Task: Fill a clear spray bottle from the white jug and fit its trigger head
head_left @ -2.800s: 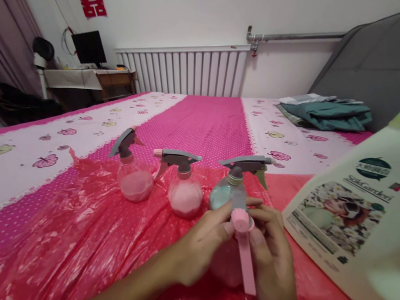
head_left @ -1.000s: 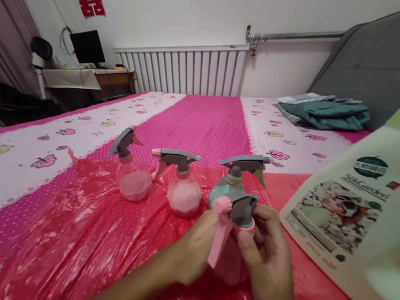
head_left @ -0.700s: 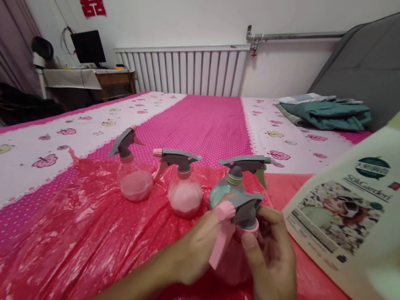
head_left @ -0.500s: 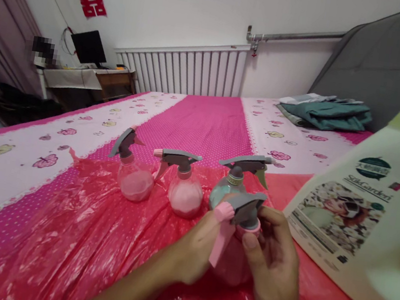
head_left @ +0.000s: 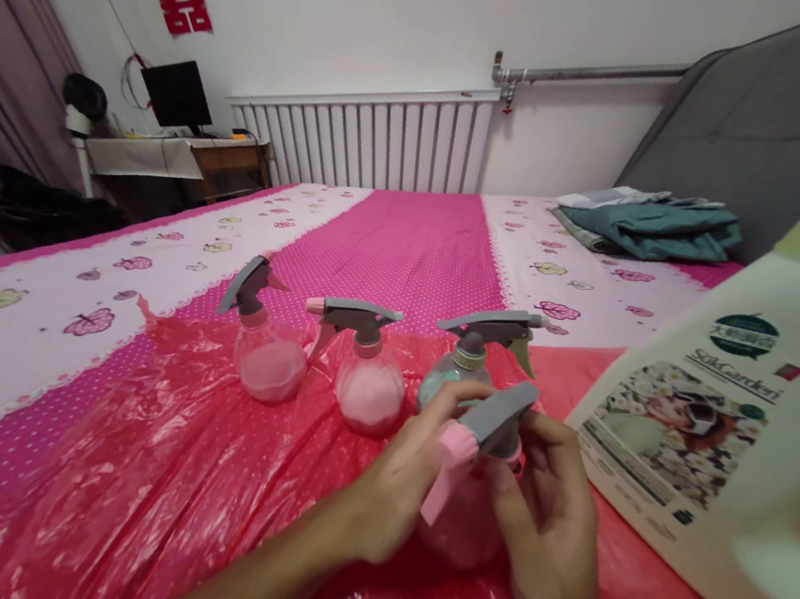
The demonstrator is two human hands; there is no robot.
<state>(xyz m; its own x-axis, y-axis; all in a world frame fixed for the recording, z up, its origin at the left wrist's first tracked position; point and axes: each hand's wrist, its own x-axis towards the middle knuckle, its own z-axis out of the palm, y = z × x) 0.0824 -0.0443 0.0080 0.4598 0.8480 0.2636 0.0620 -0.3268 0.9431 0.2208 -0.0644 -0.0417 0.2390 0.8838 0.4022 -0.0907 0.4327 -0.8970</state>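
Observation:
A pink spray bottle with a grey trigger head stands close in front of me. My right hand grips its pink collar between thumb and fingers. From the other side my left hand is closed around the neck and head, its fingertips partly hidden behind the head. The pink nozzle points toward me and to the left. Just behind is a spray bottle with turquoise liquid, partly covered by my left fingers. Two more spray bottles, a middle pink one and a left pink one, stand in the same row.
Red plastic sheeting lies wrinkled under the bottles on a pink patterned bed. A large white jug leans in at the right. Folded green clothes lie near the grey headboard. A radiator runs along the wall.
My left fingers have come up higher around the spray head. The head has turned and tilted slightly, its nozzle now lower and nearer me. The other bottles stay in place.

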